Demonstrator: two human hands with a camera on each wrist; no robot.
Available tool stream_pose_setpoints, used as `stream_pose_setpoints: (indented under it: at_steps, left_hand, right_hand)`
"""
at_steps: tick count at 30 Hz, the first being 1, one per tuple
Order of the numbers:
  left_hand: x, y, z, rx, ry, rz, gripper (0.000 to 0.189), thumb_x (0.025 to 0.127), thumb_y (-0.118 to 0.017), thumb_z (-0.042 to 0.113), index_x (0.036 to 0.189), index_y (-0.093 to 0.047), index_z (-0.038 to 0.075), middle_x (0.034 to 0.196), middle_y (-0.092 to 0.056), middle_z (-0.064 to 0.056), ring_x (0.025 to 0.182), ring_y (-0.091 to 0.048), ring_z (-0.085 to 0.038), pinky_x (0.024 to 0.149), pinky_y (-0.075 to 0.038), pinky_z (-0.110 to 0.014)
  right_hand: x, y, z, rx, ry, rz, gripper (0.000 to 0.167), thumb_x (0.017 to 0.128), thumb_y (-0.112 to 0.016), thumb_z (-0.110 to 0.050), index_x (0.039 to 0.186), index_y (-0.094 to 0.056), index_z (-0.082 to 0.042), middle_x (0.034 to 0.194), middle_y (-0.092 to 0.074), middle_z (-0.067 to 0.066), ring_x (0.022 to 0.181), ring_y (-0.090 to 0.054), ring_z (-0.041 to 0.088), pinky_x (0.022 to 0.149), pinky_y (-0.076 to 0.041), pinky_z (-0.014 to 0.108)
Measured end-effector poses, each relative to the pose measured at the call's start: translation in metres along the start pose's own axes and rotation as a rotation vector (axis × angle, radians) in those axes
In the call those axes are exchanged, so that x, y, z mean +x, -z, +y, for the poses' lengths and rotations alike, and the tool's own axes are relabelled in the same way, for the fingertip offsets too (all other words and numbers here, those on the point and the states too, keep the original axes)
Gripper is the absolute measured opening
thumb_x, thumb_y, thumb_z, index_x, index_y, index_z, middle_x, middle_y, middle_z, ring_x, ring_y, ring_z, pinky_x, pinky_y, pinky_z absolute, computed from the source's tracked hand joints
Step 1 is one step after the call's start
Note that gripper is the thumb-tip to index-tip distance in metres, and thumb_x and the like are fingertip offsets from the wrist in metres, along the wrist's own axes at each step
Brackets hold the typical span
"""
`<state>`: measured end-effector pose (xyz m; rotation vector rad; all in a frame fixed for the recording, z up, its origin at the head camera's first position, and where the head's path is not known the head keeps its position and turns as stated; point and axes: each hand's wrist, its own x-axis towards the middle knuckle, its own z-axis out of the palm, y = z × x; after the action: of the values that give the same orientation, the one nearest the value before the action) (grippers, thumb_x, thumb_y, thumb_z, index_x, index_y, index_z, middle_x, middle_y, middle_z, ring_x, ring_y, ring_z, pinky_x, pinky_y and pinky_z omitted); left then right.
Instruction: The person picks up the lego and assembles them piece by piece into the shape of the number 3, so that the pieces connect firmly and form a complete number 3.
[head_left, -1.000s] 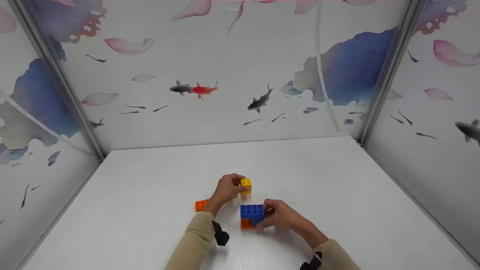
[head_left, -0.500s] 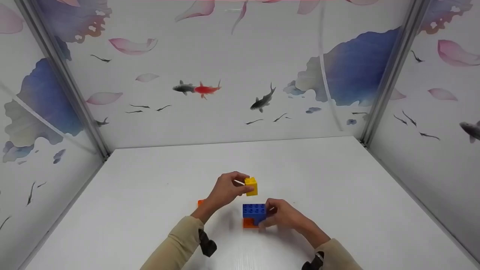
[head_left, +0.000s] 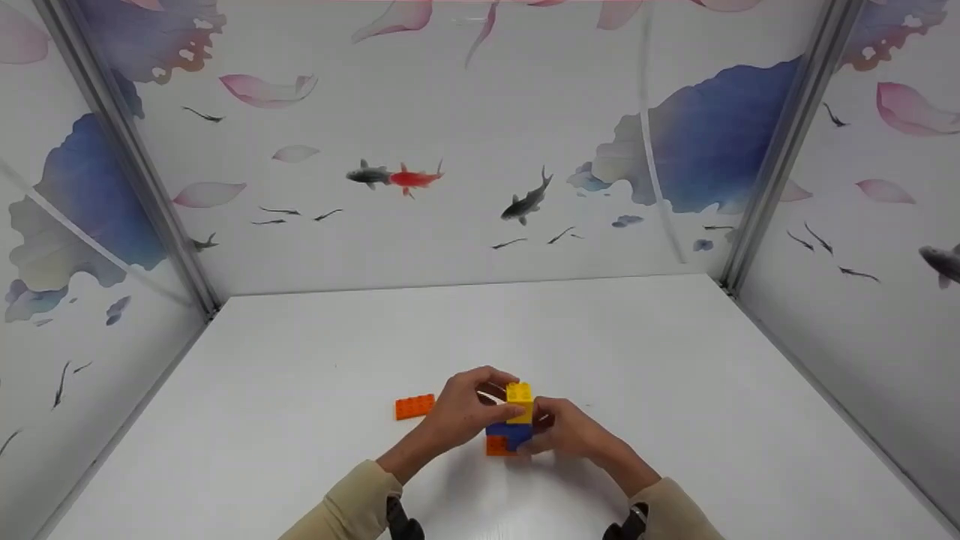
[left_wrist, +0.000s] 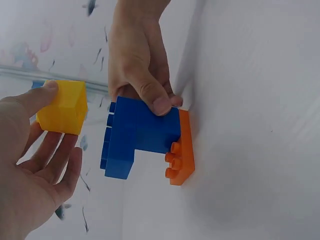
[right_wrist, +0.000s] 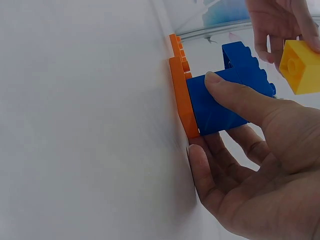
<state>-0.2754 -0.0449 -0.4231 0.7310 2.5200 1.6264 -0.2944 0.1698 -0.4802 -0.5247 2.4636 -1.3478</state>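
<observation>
My left hand (head_left: 466, 409) pinches a yellow toy building brick (head_left: 519, 407) between thumb and fingers. In the left wrist view a gap shows between that brick and the studs of an upper blue brick (left_wrist: 120, 142). This blue brick sits on a lower blue one (left_wrist: 159, 131), which stands at one end of an orange studded plate (left_wrist: 186, 155); the stack overhangs the plate's bare studs. With thumb on one side and fingers on the other, my right hand (head_left: 574, 431) holds the blue bricks. The yellow brick's hollow underside faces the stack in the right wrist view.
A second orange studded plate (head_left: 414, 406) lies flat on the white table (head_left: 300, 420), left of the stack and close to my left forearm. Printed panels (head_left: 450, 247) with fish and petals wall in the back and both sides.
My left hand has lifted the yellow brick, carried it right and brought it toward me over the blue stack. The left plate shows fully again. My right hand has kept its hold.
</observation>
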Motion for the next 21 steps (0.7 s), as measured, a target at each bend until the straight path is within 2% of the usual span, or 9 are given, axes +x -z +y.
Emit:
stream_pose_setpoints:
  at_steps: [3, 7, 16, 21]
  left_hand:
    - [-0.003, -0.003, 0.001, 0.010, -0.016, 0.000, 0.036, 0.089, -0.077, 0.031, 0.118, -0.069, 0.010, 0.115, -0.070, -0.005, 0.102, -0.068, -0.018, 0.089, -0.058, -0.028]
    - [-0.004, -0.005, -0.003, 0.029, -0.006, 0.006, 0.039, 0.089, -0.076, 0.032, 0.120, -0.068, 0.010, 0.116, -0.069, -0.004, 0.103, -0.067, -0.018, 0.088, -0.057, -0.026]
    - [-0.001, -0.010, -0.013, 0.004, 0.015, 0.017, 0.039, 0.090, -0.075, 0.028, 0.123, -0.067, 0.009, 0.119, -0.070, -0.007, 0.108, -0.066, -0.022, 0.095, -0.057, -0.037]
    - [0.002, -0.012, -0.016, 0.023, 0.024, 0.036, 0.038, 0.090, -0.076, 0.028, 0.122, -0.067, 0.009, 0.119, -0.070, -0.007, 0.110, -0.067, -0.024, 0.098, -0.055, -0.043]
  right_hand:
    - [-0.001, 0.001, 0.000, -0.010, 0.011, -0.004, 0.044, 0.080, -0.085, -0.020, 0.118, -0.066, -0.010, 0.114, -0.069, 0.005, 0.102, -0.063, 0.020, 0.100, -0.053, 0.048]
    - [0.000, 0.001, 0.000, -0.018, 0.010, 0.001, 0.043, 0.079, -0.085, -0.021, 0.116, -0.067, -0.010, 0.114, -0.069, 0.004, 0.103, -0.062, 0.020, 0.100, -0.053, 0.048]
    - [0.000, -0.001, 0.000, -0.023, 0.006, 0.005, 0.042, 0.079, -0.086, -0.020, 0.115, -0.067, -0.009, 0.114, -0.069, 0.004, 0.104, -0.063, 0.020, 0.101, -0.053, 0.047]
    - [0.000, -0.001, -0.001, -0.030, -0.009, 0.008, 0.043, 0.079, -0.086, -0.022, 0.116, -0.066, -0.010, 0.114, -0.069, 0.004, 0.103, -0.062, 0.020, 0.102, -0.053, 0.048]
